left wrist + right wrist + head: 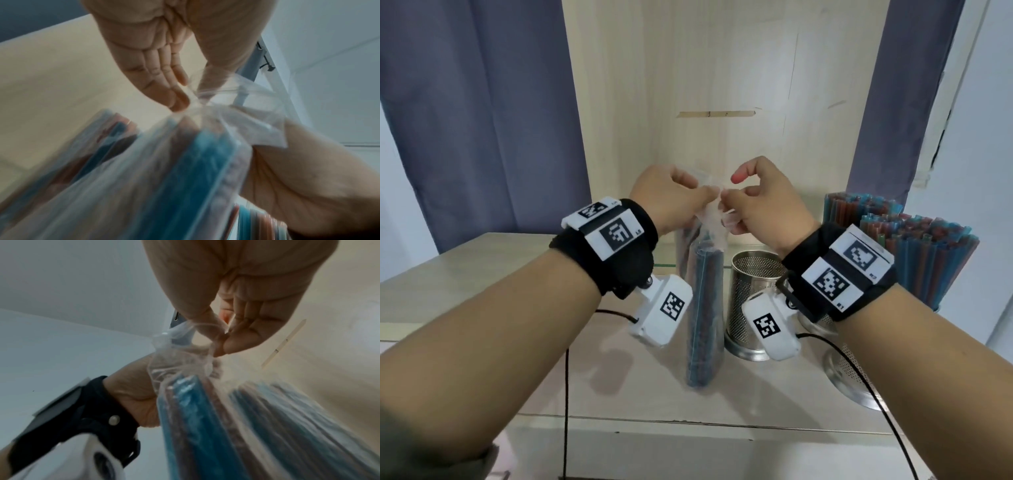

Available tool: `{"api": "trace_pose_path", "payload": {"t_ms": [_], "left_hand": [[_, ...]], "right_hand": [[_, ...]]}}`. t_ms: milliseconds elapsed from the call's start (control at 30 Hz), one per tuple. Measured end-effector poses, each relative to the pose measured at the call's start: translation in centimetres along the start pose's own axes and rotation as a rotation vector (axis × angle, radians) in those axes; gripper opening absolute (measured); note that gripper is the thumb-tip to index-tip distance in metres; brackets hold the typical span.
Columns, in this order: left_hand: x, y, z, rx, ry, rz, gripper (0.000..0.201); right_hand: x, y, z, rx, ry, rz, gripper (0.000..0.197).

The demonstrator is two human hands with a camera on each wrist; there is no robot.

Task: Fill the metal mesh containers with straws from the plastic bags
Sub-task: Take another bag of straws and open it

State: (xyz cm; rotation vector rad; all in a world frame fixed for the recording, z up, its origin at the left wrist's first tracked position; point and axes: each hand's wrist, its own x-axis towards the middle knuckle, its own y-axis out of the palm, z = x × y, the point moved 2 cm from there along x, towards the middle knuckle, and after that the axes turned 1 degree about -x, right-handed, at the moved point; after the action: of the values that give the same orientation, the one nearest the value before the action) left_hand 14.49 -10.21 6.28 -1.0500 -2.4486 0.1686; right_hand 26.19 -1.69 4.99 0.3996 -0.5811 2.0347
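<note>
Both raised hands, left hand and right hand, pinch bag top.

Clear plastic bag of blue and brown straws hangs upright at centre above pale wooden counter, its gathered top between left hand and right hand. Second clear bag of straws just behind first, to left. Empty perforated metal cylinder container stands on counter just right of bag. Two metal mesh containers full of coloured straws further right, one behind other. Pale wooden panel behind all; grey-blue curtains on both sides of panel.
</note>
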Motion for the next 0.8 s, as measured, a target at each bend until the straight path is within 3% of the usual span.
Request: {"api": "trace_pose_path", "payload": {"t_ms": [100, 167, 267, 400, 533, 633, 733, 800], "left_hand": [[0.6, -1.2, -0.1, -0.022, 0.059, -0.154, 0.012], [0.4, -1.7, 0.0, 0.138, 0.176, -0.202, 0.011], [0.0, -1.5, 0.3, 0.479, 0.278, -0.046, 0.026], [-0.2, -1.3, 0.1, 0.679, 0.124, 0.186, 0.037], [-0.3, -1.6, 0.7, 0.768, 0.061, 0.163, 0.032], [-0.8, -1.7, 1.8, 0.588, -0.042, 0.230, 0.080], [-1.7, -1.4, 2.1, 0.183, -0.223, 0.355, 0.086], [-1.9, -1.1, 2.1, -0.096, -0.248, 0.357, 0.088]], "right_hand": [[0.1, -0.7, -0.5, -0.031, -0.005, -0.173, 0.018], [0.0, -1.3, -0.8, -0.237, -0.009, -0.234, 0.016], [-0.1, -0.9, -0.8, -0.436, 0.012, -0.007, 0.036], [-0.5, -0.2, 0.1, -0.596, 0.104, 0.305, 0.047], [-1.3, -0.5, -0.1, -0.599, 0.231, 0.430, 0.065], [-1.6, -1.5, -1.0, -0.525, 0.304, 0.500, 0.095], [-1.7, -1.8, -1.7, -0.465, 0.324, 0.547, 0.102], [-1.6, -1.7, -2.3, -0.126, 0.410, 0.552, 0.114]]}}
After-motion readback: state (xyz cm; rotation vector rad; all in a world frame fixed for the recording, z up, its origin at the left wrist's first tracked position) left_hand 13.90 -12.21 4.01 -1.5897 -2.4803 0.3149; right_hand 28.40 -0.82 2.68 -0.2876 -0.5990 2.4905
